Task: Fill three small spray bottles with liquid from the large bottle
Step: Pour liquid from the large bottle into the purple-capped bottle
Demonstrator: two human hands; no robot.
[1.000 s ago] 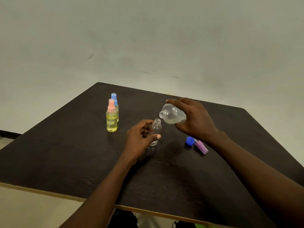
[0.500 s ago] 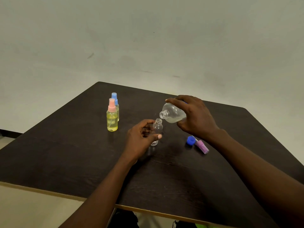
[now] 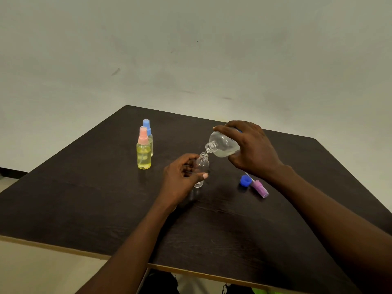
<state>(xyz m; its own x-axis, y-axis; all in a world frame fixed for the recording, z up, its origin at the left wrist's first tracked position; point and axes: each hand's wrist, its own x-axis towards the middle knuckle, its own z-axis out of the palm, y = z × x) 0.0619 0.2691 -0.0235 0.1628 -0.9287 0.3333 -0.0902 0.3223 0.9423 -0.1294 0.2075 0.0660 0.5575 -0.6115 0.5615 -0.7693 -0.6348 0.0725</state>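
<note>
Dark wood-grain table (image 3: 84, 204) stands against a pale, scuffed wall (image 3: 191, 49), and a person works at it with both hands. Near the middle, the left hand (image 3: 180, 179) curls round the small clear spray bottle (image 3: 202, 164), which stands upright on the table with its neck open. The right hand (image 3: 252, 149) grips the large bottle (image 3: 222, 145), tilted so that its open mouth points down and left, just above the small bottle's neck; pale liquid lies in its lower side. Whether the two mouths touch is hard to tell. To the left stand two capped spray bottles holding yellow liquid, the pink-topped bottle (image 3: 143, 151) in front and the blue-topped bottle (image 3: 147, 132) just behind it. On the right, under the right wrist, a blue cap (image 3: 245, 180) lies just beside a purple spray top (image 3: 261, 188) on its side
</note>
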